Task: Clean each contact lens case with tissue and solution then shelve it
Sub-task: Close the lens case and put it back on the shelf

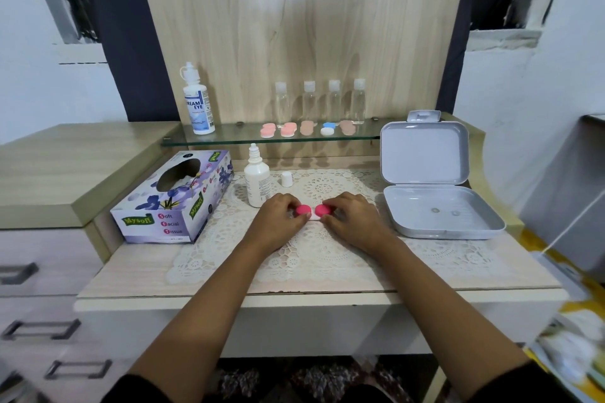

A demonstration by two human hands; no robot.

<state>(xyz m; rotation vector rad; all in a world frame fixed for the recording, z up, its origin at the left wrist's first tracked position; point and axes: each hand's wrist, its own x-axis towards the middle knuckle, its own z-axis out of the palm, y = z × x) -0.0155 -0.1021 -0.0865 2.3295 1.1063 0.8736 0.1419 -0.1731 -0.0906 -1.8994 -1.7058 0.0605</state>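
Both pink caps of the contact lens case (313, 213) are being gripped, left hand (278, 222) and right hand (352, 222) each curling fingers (289, 204) round one; solution bottle (257, 181) standing just beyond left fingers.

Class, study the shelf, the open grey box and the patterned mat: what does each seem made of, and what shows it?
Shelf: clear glass, glossy; see-through, with a greenish edge. Grey box: probably moulded plastic; smooth matt surface, rounded corners. Mat: seemingly lace, cloth or vinyl; cream openwork full of holes.

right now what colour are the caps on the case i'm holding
Bright pink caps, head view.
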